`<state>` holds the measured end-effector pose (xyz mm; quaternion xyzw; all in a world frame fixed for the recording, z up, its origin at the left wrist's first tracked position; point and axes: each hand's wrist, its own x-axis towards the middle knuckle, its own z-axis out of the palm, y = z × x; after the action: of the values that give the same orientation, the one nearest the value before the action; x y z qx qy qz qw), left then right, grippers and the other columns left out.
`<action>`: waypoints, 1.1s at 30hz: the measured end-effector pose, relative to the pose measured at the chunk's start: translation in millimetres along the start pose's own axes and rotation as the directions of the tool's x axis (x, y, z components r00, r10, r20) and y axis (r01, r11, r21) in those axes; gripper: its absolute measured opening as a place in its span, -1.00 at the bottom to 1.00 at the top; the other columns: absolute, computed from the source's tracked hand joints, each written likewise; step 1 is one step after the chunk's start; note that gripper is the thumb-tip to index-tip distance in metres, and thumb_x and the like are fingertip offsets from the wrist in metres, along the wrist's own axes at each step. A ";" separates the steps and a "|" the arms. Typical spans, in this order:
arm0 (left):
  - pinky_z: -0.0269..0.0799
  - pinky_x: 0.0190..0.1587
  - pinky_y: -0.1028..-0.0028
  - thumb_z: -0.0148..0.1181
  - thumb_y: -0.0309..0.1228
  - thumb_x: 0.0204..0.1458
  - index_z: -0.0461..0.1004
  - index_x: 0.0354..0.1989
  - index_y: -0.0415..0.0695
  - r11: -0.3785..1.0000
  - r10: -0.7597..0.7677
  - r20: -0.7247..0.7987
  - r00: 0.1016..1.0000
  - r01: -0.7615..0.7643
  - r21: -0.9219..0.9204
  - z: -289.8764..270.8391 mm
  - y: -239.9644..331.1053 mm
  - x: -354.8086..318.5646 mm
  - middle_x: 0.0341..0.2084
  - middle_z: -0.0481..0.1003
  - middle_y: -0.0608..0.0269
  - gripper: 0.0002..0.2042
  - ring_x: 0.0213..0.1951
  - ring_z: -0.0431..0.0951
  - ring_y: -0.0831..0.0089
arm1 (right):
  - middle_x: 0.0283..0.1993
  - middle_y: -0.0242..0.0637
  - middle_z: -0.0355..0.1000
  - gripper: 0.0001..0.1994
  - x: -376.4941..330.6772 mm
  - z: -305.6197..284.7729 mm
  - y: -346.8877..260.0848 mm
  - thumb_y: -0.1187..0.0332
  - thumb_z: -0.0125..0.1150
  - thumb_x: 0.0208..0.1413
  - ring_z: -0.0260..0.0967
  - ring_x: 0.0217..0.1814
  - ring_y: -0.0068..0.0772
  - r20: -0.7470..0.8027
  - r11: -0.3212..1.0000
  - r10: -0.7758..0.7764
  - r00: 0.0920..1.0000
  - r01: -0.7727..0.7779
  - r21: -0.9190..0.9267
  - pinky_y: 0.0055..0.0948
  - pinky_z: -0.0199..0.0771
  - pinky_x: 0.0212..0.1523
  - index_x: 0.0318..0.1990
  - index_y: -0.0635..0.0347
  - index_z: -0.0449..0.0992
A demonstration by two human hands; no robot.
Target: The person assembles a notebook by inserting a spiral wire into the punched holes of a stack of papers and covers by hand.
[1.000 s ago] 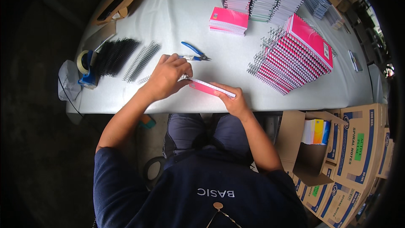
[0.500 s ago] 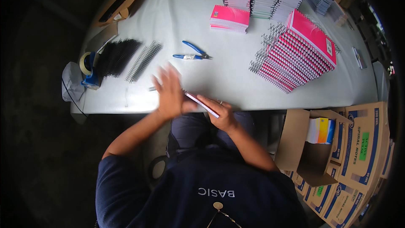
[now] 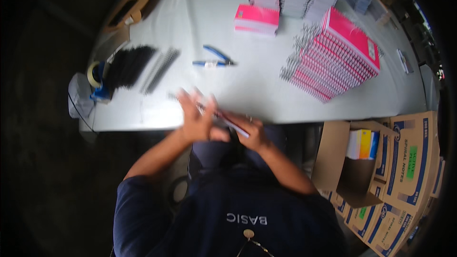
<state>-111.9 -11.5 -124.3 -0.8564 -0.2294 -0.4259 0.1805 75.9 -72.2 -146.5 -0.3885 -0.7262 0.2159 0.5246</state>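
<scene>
The notebook (image 3: 236,128) seemingly lies against right-hand fingers (image 3: 243,122).

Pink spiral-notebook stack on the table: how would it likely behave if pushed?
The pink spiral-notebook stack would probably feel heavy, being many notebooks high. It may slide apart or tip, since no band shows around it. The thin coil ends jutting from its left side could bend or snag.

Paper-paged notebook (image 3: 237,127), glossy pink cover (image 3: 351,32), smooth table covering (image 3: 257,83), matt cardboard box (image 3: 329,154), cloth shirt (image 3: 219,195)
</scene>
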 end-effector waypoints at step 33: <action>0.15 0.14 0.25 -0.03 -0.33 0.14 0.38 0.02 -0.20 0.791 -0.388 0.488 0.782 0.554 -0.259 -12.9 1.7 98.4 -0.02 0.38 -0.01 -0.69 0.07 0.33 0.05 | -0.09 -0.16 0.49 -0.70 25.0 5.8 4.4 0.57 0.13 -0.06 0.48 -0.09 -0.19 0.005 0.993 -0.050 0.999 0.049 0.111 -0.33 0.50 -0.10 -0.10 0.22 0.51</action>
<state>-67.0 4.1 -37.2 -0.8568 -0.3837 -0.3051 -0.1603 68.3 -49.3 -136.9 -0.3397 -0.7246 0.2441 0.5477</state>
